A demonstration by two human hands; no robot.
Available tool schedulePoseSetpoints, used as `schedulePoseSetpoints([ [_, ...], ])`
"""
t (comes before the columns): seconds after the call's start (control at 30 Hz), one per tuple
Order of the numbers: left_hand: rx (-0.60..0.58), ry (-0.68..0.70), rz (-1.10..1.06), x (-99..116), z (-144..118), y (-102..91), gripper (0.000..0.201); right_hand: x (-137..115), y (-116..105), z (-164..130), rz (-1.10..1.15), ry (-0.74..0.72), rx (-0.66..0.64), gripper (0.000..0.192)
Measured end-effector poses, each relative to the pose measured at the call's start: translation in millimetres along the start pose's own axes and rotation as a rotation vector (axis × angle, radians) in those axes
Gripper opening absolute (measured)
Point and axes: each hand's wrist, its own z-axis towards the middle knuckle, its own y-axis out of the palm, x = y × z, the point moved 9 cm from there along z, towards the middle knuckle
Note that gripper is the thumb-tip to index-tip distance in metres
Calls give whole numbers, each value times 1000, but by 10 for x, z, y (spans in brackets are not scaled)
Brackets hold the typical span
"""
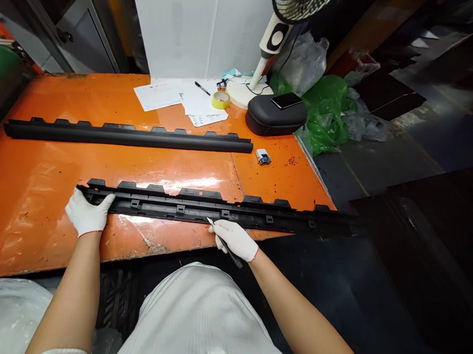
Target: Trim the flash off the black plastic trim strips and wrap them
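A long black plastic trim strip (200, 204) lies slantwise along the front of the orange table, its ribbed side with square clip holes facing up. Its right end juts past the table's edge. My left hand (88, 212), in a white glove, grips the strip's left end with the thumb over it. In my right hand (236, 239), also gloved, is a craft knife (229, 251) with a dark handle. The knife's pointed blade is at the strip's near edge, around its middle; whether it touches I cannot tell.
A second black strip (127, 136) lies farther back on the orange table (172, 164). Behind it are papers (161, 95), a pen (202, 88), yellow tape (220, 99), a fan (271, 43) and a black case (276, 114) carrying a phone (286, 100). Green plastic bags (328, 109) sit off the right edge.
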Motion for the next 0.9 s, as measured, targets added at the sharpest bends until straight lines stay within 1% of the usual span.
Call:
schedulePoseSetpoints([
  [0.07,-9,-13,-20,22,-23,-33,105,-22,154,84,-1,-2,39,26],
  [0.13,-10,-13,-44,41,-38,-62,108,-22,265,162,-18,11,45,25],
  [0.27,-18,-2,-86,6,-26,-50,110,-45,361,256,-60,26,39,23],
  [0.33,-9,1,-95,-42,-6,-32,113,-63,439,262,-94,47,-16,23],
  [0.4,5,-2,-92,-99,15,-16,117,-73,592,247,-111,84,-135,23],
  [0.43,9,-6,-86,-130,25,-5,118,-90,668,243,-108,93,-181,24],
  [0.47,8,-10,-80,-159,35,10,119,-121,732,253,-99,89,-201,24],
  [0.5,4,-15,-75,-189,46,26,119,-162,780,279,-90,75,-192,25],
  [0.57,-2,-22,-69,-245,66,57,119,-252,858,375,-87,39,-122,23],
  [0.63,-2,-22,-72,-292,82,79,119,-314,986,496,-100,32,-88,22],
  [0.77,7,-18,-83,-353,93,93,119,-417,1247,716,-159,31,-72,25],
  [0.9,6,-16,-96,-378,90,90,118,-413,1384,800,-177,102,-72,28],
])
